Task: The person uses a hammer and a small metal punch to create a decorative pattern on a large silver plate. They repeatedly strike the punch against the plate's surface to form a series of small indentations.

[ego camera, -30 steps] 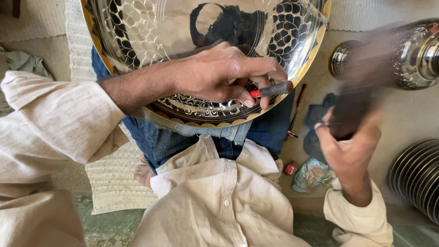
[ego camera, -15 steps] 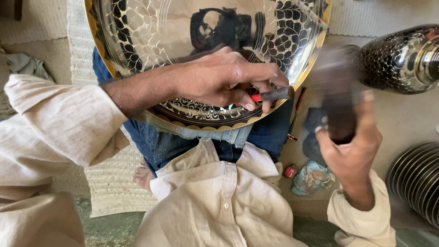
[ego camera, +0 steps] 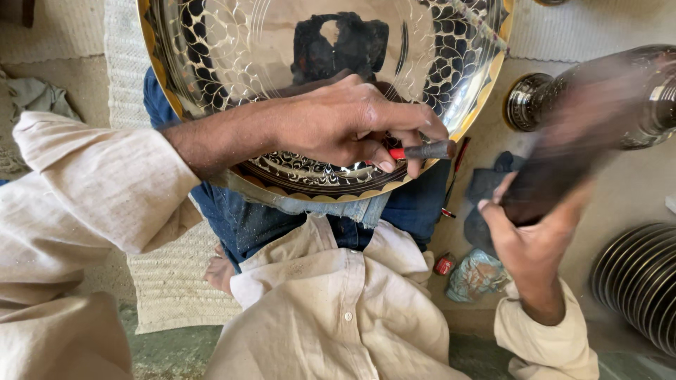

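Observation:
A large shiny engraved metal tray [ego camera: 211,56] with a brass rim leans on my lap. My left hand [ego camera: 345,127] rests on its lower part and pinches a small chisel [ego camera: 422,150] with a red band, its tip against the patterned border. My right hand [ego camera: 535,239] grips a dark wooden mallet [ego camera: 563,162], blurred by motion, raised to the right of the chisel.
An engraved metal vase [ego camera: 634,91] lies on the floor at the right. A stack of dark ribbed plates [ego camera: 637,281] sits at the lower right. A crumpled cloth [ego camera: 479,274] and a small red cap [ego camera: 443,265] lie by my knee. A woven mat [ego camera: 169,281] lies under me.
The mallet in my right hand has swung, from upright toward the chisel and back up to the right. My left hand has kept the chisel on the tray's border.

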